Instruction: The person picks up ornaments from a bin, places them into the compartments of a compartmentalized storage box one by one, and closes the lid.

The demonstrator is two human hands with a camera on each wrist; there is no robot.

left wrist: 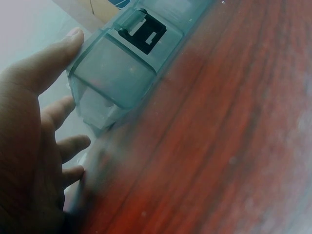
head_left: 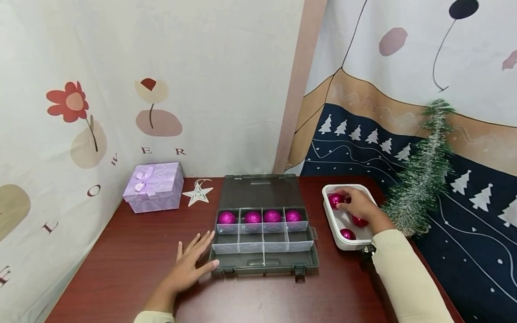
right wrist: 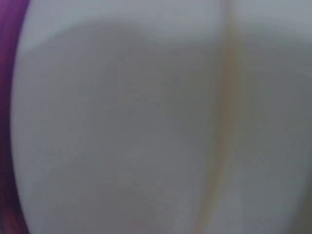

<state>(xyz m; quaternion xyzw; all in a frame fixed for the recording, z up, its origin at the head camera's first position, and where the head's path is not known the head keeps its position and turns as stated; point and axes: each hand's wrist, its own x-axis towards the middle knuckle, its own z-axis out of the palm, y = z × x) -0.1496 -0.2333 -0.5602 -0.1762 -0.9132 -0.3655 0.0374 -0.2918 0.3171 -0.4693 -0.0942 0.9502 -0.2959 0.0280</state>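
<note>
A translucent grey compartment box (head_left: 264, 263) lies on the table with its lid (head_left: 259, 193) laid back. Glittery magenta baubles (head_left: 252, 217) sit in its back row, one per compartment. My left hand (head_left: 189, 264) has its fingers spread, with the thumb at the box's front left corner; the left wrist view shows the thumb (left wrist: 73, 44) against the box wall (left wrist: 114, 73). Over a white tray (head_left: 337, 232) at the right, my right hand (head_left: 360, 207) grips a shiny magenta bauble (head_left: 335, 200) between thumb and fingers. Other baubles (head_left: 347, 234) lie in the tray, partly hidden by the hand.
A lilac gift box (head_left: 153, 188) with a bow stands at the back left, beside a white star ornament (head_left: 198, 193). A small tinsel tree (head_left: 422, 178) rises just right of the tray. Printed cloth backs the table. The right wrist view is mostly blurred white.
</note>
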